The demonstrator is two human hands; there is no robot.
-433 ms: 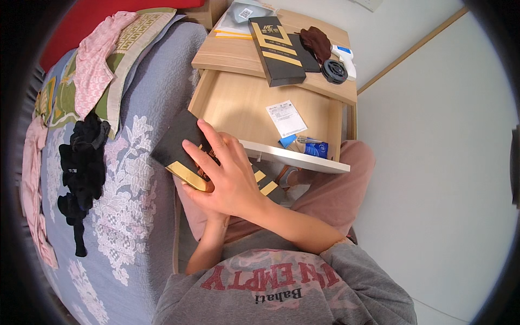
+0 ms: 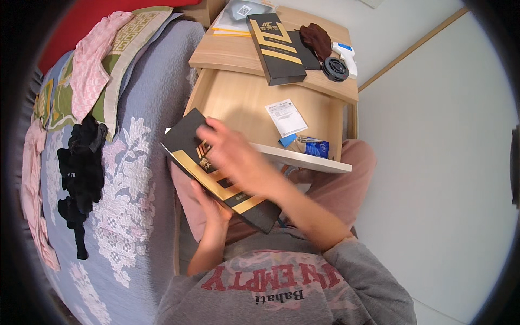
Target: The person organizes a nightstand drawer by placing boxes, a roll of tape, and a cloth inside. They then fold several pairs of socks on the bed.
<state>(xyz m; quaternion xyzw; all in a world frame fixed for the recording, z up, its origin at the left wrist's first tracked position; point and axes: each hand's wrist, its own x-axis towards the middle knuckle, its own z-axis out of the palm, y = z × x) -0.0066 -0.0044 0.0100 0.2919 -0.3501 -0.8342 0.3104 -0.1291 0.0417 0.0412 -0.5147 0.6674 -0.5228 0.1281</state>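
Note:
A long black box with gold bands point(image 2: 184, 130) lies tilted across my lap, in front of the drawer. My left hand point(image 2: 213, 208) grips its lower edge from beneath, the thumb along the near side. Over the box's upper face is my right hand point(image 2: 233, 157), smeared by motion, and its fingers hide part of the gold print. Whether those fingers touch the lid cannot be made out. Beyond them stands the open wooden drawer point(image 2: 233, 95), holding a white printed slip point(image 2: 286, 117) and a blue packet point(image 2: 317, 147).
A second black and gold box point(image 2: 276, 51) lies on the nightstand top point(image 2: 216, 54), partly over the front edge. Beside it are a dark brown cloth point(image 2: 316, 40), a round black object point(image 2: 335, 69) and a white handheld device point(image 2: 346, 57). Left is a bed point(image 2: 141, 179) with black clothing point(image 2: 84, 168).
My right hand has shifted slightly right over the box and blurred. The box has turned to show more of its length, and my left hand now shows at its lower edge.

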